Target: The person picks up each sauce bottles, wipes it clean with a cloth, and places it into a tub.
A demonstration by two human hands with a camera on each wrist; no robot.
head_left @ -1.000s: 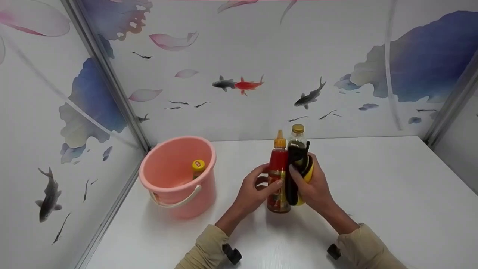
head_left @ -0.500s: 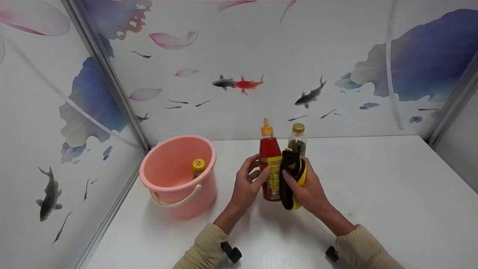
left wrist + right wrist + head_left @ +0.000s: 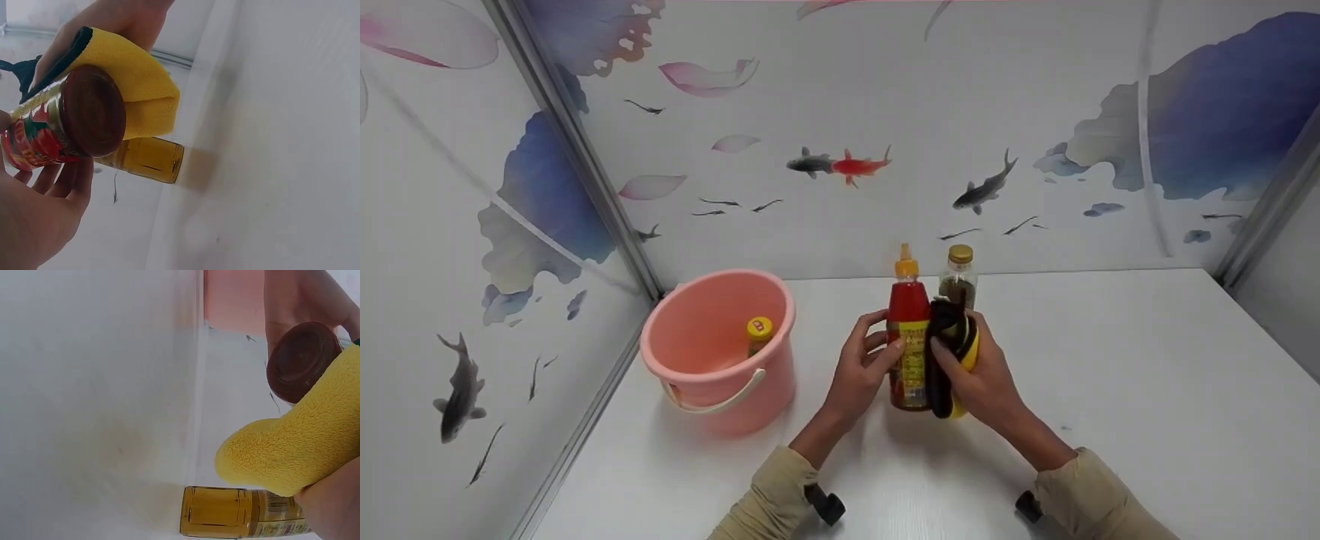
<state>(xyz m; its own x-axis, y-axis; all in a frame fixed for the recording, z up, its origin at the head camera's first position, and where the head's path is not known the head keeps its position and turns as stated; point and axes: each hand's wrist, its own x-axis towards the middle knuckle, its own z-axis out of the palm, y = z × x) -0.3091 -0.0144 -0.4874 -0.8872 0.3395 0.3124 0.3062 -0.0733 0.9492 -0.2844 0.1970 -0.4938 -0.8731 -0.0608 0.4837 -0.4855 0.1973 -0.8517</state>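
Note:
A red sauce squeeze bottle [image 3: 907, 304] with an orange nozzle cap is held upright by my left hand [image 3: 855, 375], thumb across its yellow label. In the left wrist view its dark round base [image 3: 94, 112] shows, raised off the table. My right hand [image 3: 990, 375] grips a bunched cloth, black on one face [image 3: 939, 375] and yellow on the other [image 3: 281, 450], against the bottle's right side. Behind the cloth stands a glass bottle [image 3: 958, 285] with a gold cap and dark contents, partly hidden; its amber lower end [image 3: 154, 160] shows in the left wrist view.
To the left on the white table [image 3: 1147, 375] stands a pink bucket [image 3: 769, 394] with a white handle. A yellow-lidded jar [image 3: 760, 330] is inside it. Printed walls [image 3: 885, 90] rise behind and at the sides.
The sauce bottle has shifted left and up, then slightly back right, and turned so another side of its label shows. The cloth has moved left, uncovering more of the glass bottle.

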